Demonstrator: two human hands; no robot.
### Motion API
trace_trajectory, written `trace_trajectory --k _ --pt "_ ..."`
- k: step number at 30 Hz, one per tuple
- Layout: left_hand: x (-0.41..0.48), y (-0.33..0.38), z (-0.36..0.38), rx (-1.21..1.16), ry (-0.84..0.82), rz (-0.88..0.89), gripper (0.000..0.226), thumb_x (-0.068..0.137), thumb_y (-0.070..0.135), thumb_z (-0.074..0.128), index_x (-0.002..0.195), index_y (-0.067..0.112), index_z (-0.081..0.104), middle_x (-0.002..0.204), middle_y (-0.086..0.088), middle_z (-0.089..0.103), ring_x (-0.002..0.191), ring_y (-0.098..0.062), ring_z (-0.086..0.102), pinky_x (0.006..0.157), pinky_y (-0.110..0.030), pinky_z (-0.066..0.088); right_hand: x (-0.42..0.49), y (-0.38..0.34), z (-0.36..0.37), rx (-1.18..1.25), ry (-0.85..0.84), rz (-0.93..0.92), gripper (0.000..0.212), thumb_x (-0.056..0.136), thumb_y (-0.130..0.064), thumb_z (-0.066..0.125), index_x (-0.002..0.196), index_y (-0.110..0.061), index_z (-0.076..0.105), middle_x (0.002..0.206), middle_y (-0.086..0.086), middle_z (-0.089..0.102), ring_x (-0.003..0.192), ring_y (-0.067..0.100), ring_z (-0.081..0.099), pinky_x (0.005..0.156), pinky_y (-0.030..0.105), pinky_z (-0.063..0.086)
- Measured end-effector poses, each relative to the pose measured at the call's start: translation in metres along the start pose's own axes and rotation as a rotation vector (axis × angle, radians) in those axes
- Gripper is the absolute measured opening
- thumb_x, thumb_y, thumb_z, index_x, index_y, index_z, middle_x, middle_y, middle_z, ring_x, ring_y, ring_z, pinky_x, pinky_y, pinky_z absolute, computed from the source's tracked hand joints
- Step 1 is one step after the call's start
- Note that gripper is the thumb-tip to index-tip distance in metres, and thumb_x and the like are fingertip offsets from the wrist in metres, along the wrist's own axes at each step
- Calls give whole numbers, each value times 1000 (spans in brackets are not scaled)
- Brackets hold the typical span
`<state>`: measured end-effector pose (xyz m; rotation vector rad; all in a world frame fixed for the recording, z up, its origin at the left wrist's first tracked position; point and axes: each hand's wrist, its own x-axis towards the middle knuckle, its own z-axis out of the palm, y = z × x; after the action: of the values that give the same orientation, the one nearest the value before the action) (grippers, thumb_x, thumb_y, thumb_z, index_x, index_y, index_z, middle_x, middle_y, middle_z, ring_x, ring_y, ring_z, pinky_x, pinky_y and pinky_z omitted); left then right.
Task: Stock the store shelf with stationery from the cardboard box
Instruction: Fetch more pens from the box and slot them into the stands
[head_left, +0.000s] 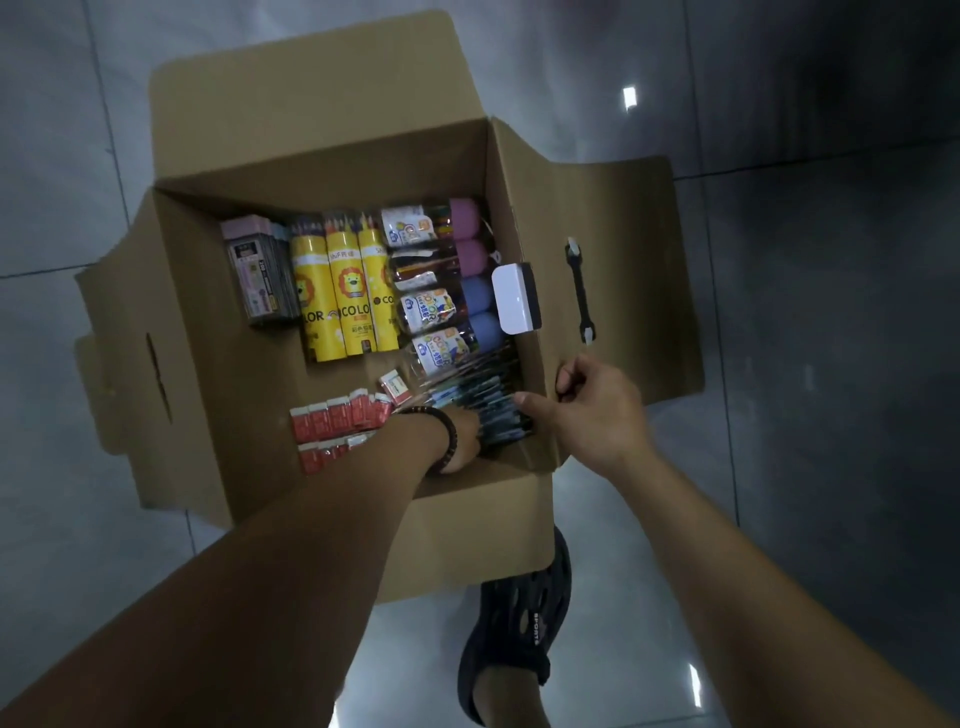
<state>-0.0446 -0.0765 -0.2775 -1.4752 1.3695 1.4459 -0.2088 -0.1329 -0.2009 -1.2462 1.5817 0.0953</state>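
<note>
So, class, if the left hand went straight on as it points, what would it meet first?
Probably the dark pens at its fingertips in the cardboard box; the left hand may already touch them, depth is unclear.

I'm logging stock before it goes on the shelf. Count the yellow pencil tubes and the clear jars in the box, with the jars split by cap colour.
Yellow pencil tubes: 3
Pink-capped jars: 2
Blue-capped jars: 2
Total in the cardboard box: 7
</note>
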Motion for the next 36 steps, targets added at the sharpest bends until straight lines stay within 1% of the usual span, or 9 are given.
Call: trace_trajectory --k 4,8,10,13,15,18,23,30,36 --pt "-4 -3 1 19 32 8 38 110 27 46 141 7 57 141 -14 61 128 -30 60 102 -37 46 -2 -1 1 -17 -2 14 41 82 -35 90 85 -16 54 81 5 70 76 22 71 68 45 63" --pt "-27 -20 -9 -120 -78 65 57 110 48 42 154 13 41 155 -11 49 136 -29 51 112 -41 42 -12 -5 -1 16 30 16 33 86 -34 86 86 -17 58 84 3 71 79 22 70 76 45 62" --pt "-52 -33 -10 -177 5 70 57 109 49 43 153 11 39 153 -11 49 135 -30 51 107 -39 43 -25 -9 -1 44 101 -3 25 88 -33 82 88 -21 61 86 0 71 82 20 70 83 50 62" --pt "-110 -49 -7 -602 195 186 30 109 37 49 136 24 49 112 -6 68 95 -23 66 79 -32 53 -61 -29 3 100 201 -41 22 82 -42 75 88 -24 64 82 -5 71 81 19 70 83 54 60" --pt "-161 -56 -7 -952 277 265 6 110 25 51 113 23 55 86 1 65 67 -11 59 62 -28 50 -92 -53 8 176 207 -62 20 85 -40 77 86 -23 65 78 -6 70 79 18 69 82 53 59" --pt "-242 -63 -10 -1269 384 381 15 111 15 47 109 2 55 81 -1 61 62 -14 53 60 -30 48 -144 -108 12 291 125 -119 8 94 -23 78 89 -20 72 81 0 73 79 17 68 82 53 57" --pt "-415 -75 -25 -1710 397 518 18 112 14 42 116 9 59 82 -7 56 61 -15 50 57 -29 45 -267 -247 7 392 -13 -294 8 90 -18 83 97 -17 78 87 4 76 79 15 67 77 40 59" --pt "-692 -107 -35 -1755 359 640 31 113 19 40 138 9 54 91 -7 65 72 -20 58 66 -33 44 -483 -415 -11 537 -120 -421 10 96 -1 72 86 -1 73 70 9 68 63 21 61 58 34 55" --pt "-852 -145 7 -1692 599 699 28 111 22 48 135 27 62 100 -13 67 88 -26 63 74 -34 47 -618 -510 -7 481 -211 -612 5 95 -4 74 91 -2 75 65 6 64 57 17 56 56 29 48"
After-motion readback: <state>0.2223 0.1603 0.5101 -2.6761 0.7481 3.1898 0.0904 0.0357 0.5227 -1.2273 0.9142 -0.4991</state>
